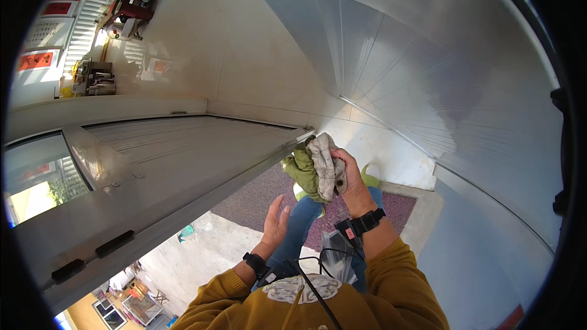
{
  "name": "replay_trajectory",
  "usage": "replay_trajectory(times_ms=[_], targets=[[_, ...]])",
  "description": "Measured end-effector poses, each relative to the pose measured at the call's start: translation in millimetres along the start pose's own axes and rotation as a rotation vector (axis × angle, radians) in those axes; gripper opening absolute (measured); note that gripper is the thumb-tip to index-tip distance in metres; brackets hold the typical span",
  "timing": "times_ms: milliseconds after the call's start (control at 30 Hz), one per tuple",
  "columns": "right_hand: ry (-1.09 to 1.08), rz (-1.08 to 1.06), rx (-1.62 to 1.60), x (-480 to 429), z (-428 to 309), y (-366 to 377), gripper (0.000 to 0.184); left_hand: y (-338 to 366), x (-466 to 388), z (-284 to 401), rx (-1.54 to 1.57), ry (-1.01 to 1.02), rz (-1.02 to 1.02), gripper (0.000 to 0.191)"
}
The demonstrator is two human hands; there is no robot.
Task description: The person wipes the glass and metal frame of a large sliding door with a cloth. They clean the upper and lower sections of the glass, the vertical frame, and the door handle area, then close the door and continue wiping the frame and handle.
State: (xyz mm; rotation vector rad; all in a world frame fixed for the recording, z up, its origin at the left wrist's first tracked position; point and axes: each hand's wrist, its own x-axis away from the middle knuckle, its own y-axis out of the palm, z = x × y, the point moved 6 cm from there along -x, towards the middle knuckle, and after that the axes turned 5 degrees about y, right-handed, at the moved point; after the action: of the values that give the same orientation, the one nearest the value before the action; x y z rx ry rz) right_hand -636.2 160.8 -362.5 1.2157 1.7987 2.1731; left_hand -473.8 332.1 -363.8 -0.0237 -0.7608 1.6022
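Note:
My right hand (351, 172) holds a bunched grey-white cloth (324, 165) together with a green cloth (303, 172). The bundle is close to the edge of a grey metal door (183, 156) on the left; whether it touches the door cannot be told. Lower and further left, my left hand (275, 227) is raised with its fingers apart and holds nothing. Both wrists wear black straps with small devices. Below the hands, a purple-grey mat (257, 197) lies on the floor under my feet.
Another metal door panel (458, 82) fills the right side. A concrete sill (424, 208) borders the mat. Shelves with goods (130, 0) stand at the upper left. A teal spray bottle (185, 233) is on the pale floor. A clear plastic bag (337, 256) hangs near my waist.

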Motion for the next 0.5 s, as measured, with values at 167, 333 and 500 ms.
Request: replay_trajectory(times_ms=[167,333,500], targets=[[-0.144,-0.018,0.241,27.6,12.0,25.9,0.04,13.7,-17.2,86.8,0.686,0.043,-0.134,0.093],[-0.196,0.083,0.642,66.8,30.2,43.5,0.039,24.0,-21.9,131.0,1.032,-0.046,-0.211,0.107],[-0.504,0.016,1.114,102.7,29.3,87.6,0.043,22.1,-4.7,145.6,1.145,-0.136,-0.303,0.087]])
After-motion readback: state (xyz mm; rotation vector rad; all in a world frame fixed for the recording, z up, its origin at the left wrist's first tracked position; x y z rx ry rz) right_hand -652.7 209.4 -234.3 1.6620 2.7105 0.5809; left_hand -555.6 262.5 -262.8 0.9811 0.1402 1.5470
